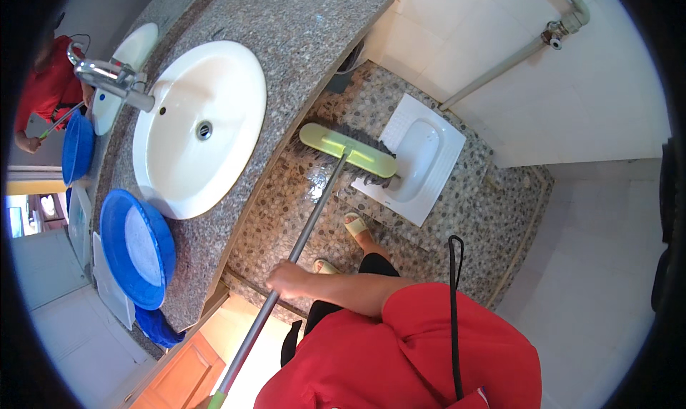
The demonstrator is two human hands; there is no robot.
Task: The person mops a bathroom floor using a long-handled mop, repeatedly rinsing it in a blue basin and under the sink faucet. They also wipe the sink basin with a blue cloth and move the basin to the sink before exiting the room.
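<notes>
A long-handled broom [348, 152] with a light green head and dark bristles slants across the view. Its head lies between the counter side and the white squat toilet [446, 148], bristles overlapping the toilet's near edge. My right hand [288, 279] is wrapped round the middle of the grey metal shaft. At the lower edge only a sliver of my left hand [202, 403] shows, by the green grip at the handle's end; the mirror reflection also shows a hand closed there.
The granite counter [314, 34] at left carries a white sink [236, 134], a chrome faucet [114, 80], a blue basin [166, 245] and a blue cloth [157, 328]. A pipe [500, 70] runs along the far wall. A dark bin [340, 81] stands beneath the counter; the pebbled floor [493, 230] looks wet.
</notes>
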